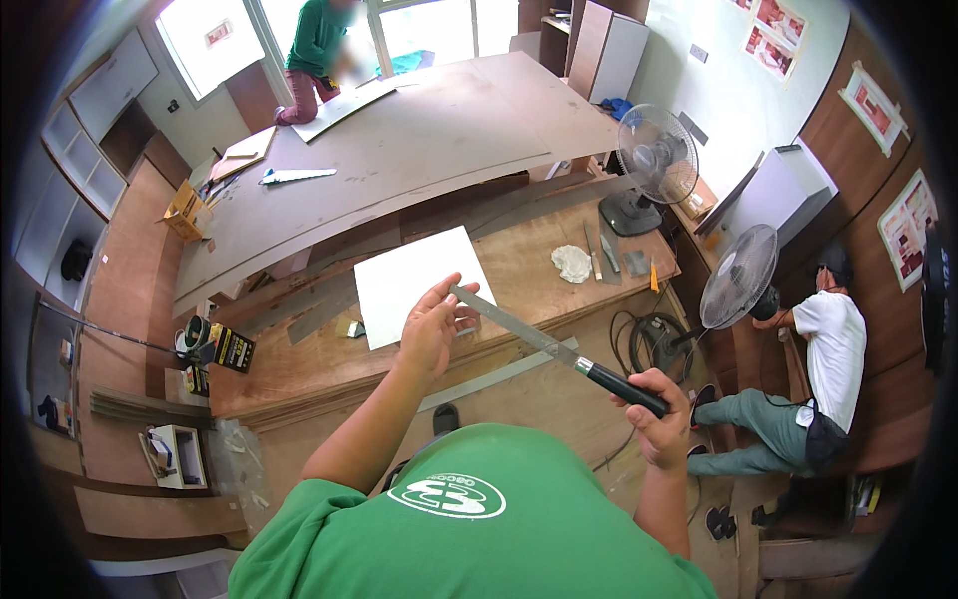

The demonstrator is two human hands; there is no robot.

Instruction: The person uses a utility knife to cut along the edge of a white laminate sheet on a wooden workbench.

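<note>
A flat file (519,331) with a long grey blade and black handle lies slantwise in front of my chest. My right hand (656,414) is closed around the end of its handle. At the far end of the blade, my left hand (436,327) pinches the tip between thumb and fingers. Beyond the left hand, a white square board (414,268) rests on the low wooden bench (529,235). A small brush-like block (355,328) sits by the board's left edge. To its right are a crumpled white cloth (572,264) and several thin hand tools (608,245).
Behind stands a large grey-brown table (429,125) with a handsaw (299,176) on it; a person in green (317,50) kneels there. Two fans (654,158) stand at the right, near coiled cable (654,344). A person in a white shirt (833,349) crouches at the right.
</note>
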